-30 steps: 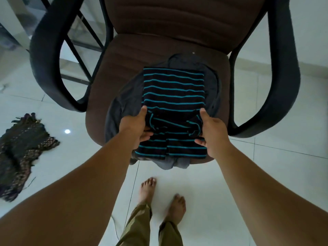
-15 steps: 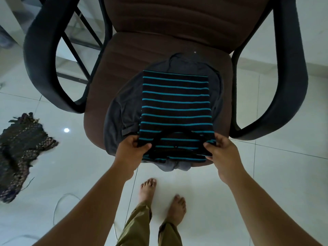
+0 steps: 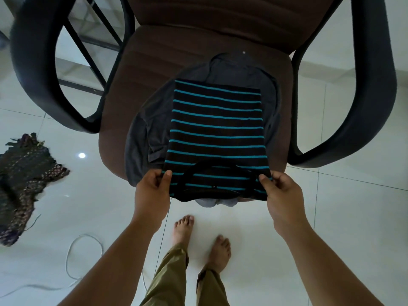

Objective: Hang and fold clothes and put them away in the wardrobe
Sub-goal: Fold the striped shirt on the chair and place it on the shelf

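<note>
A room in a home. The floor point(image 3: 353, 217) is glossy pale tile with thin grout lines, and a ceiling light shows as a bright spot in it. A brown padded chair point(image 3: 136, 89) with black curved arms carries folded clothes: a striped shirt point(image 3: 216, 129) on a grey garment point(image 3: 141, 138). A dark woven rag mat point(image 3: 24, 177) lies on the tiles, and a thin white cable point(image 3: 70, 259) loops nearby. The person stands barefoot point(image 3: 183, 226) in olive trousers point(image 3: 170, 279).
</note>
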